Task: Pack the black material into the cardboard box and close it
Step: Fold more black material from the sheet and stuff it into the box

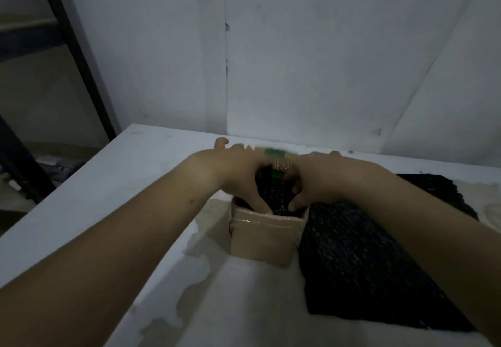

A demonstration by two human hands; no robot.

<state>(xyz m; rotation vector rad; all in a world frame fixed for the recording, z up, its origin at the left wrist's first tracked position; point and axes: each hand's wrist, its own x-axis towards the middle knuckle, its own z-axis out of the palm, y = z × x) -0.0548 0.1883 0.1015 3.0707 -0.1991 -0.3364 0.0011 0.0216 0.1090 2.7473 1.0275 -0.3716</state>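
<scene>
The left hand (238,178) reaches over the box (265,235) with its fingers stretched toward the far side and its thumb pushed down inside against the material (273,192). Between the hands, a blurred flap (279,161) with green tape stands at the box's far edge. The right hand (320,181) presses its thumb on the material too; whether it grips anything I cannot tell. Under the right forearm a black sheet (352,271) lies flat on the tabletop (122,184), just beside the box.

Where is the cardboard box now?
In the head view, the cardboard box stands near the middle of the table, just left of the flat black material.
</scene>
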